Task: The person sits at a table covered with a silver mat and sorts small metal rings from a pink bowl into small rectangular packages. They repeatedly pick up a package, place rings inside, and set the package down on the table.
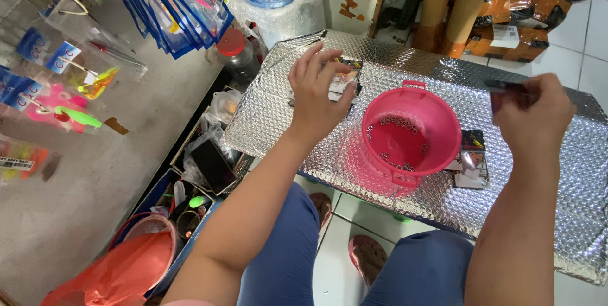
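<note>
Silver bubble-foil worktop (354, 173) w/ pink bucket (443, 125) at centre, small metal rings (398, 122) lying in its bottom, so the supply is only part used, I'd judge. Small packets (345, 81) lie beyond the bucket at left, under left hand (315, 94), fingers spread, nothing gripped, just above them. More packets (472, 163) sit right of bucket. Right hand (531, 113) pinched shut on a small dark packet (506, 87), held up off the worktop; contents too blurred to tell.

surface: silver bubble-foil table (557, 217) | on it: pink bucket (437, 122), 2 packet piles (472, 163)
</note>
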